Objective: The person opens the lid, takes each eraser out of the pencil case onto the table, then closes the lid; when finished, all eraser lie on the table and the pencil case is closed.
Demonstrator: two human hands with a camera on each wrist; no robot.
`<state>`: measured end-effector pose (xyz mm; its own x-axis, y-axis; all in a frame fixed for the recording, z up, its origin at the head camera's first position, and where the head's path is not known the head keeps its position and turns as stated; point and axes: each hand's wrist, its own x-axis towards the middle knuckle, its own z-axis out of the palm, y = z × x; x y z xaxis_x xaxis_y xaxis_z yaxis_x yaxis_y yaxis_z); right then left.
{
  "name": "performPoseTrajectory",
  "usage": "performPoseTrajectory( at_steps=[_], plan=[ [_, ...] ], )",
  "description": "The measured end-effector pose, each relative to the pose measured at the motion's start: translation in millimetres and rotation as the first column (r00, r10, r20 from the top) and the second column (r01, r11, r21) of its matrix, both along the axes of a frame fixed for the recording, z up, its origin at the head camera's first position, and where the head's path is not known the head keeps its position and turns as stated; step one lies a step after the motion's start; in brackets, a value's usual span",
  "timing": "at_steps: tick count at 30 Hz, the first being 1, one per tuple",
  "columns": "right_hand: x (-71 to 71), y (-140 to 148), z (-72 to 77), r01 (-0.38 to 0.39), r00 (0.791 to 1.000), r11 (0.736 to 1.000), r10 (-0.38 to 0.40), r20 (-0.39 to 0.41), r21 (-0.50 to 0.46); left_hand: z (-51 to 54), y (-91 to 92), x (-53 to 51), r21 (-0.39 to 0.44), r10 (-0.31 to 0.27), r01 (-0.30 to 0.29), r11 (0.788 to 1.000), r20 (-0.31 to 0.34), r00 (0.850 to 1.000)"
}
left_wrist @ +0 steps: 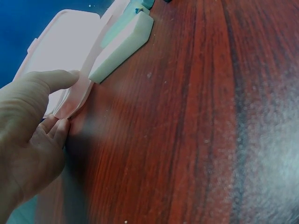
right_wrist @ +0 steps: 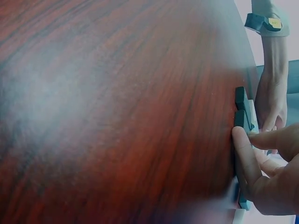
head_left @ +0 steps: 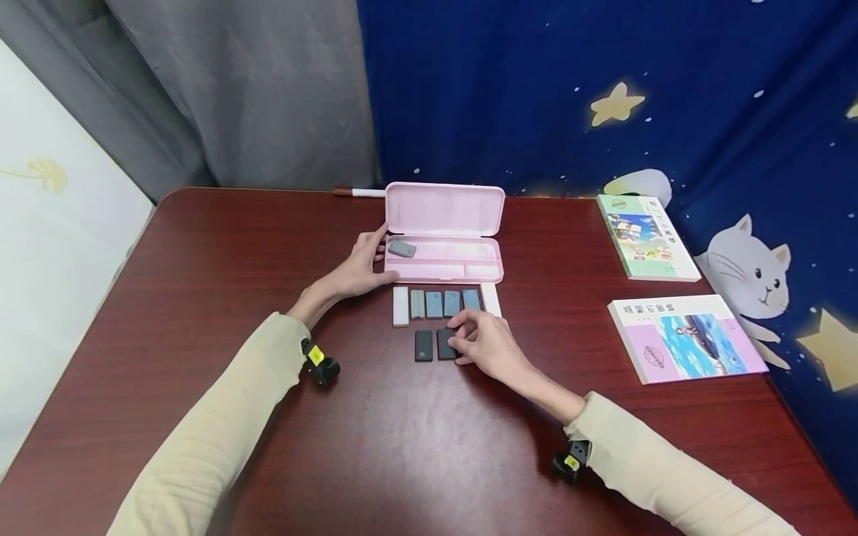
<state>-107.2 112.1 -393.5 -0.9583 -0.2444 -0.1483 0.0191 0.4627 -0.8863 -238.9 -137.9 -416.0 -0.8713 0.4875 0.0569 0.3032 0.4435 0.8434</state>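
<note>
A pink pencil case (head_left: 445,269) lies with its lid (head_left: 445,208) raised at the back; a grey eraser (head_left: 402,249) rests in its left part. My left hand (head_left: 365,266) holds the case's left end, thumb at the front corner and fingers along the side, as the left wrist view also shows. Nearer me, my right hand (head_left: 492,346) has its fingertips on a black eraser (head_left: 445,346), partly covering it. Another black eraser (head_left: 424,346) lies just left of that one. In the right wrist view, my right hand (right_wrist: 275,172) hides much of the row.
Between case and black erasers runs a row: a white eraser (head_left: 400,307), several blue-grey ones (head_left: 433,304) and a white one (head_left: 491,299) at the right. A marker (head_left: 365,193) lies behind. Two books, one green (head_left: 646,238) and one purple (head_left: 687,339), lie at the right.
</note>
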Motion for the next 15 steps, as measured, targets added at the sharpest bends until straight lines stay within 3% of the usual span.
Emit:
performPoseTrajectory(
  at_steps=[9, 15],
  plan=[
    [-8.8, 5.6, 13.1, -0.008, 0.993, 1.000, 0.006, 0.119, 0.015, 0.3, -0.6, 0.2, -0.002, 0.002, -0.002, 1.000, -0.005, 1.000],
    [-18.5, 8.4, 20.4, -0.041, 0.993, 0.999, 0.039, 0.109, 0.015, -0.5, -0.6, 0.2, 0.026, 0.000, 0.000, 1.000, -0.008, 1.000]
  ],
)
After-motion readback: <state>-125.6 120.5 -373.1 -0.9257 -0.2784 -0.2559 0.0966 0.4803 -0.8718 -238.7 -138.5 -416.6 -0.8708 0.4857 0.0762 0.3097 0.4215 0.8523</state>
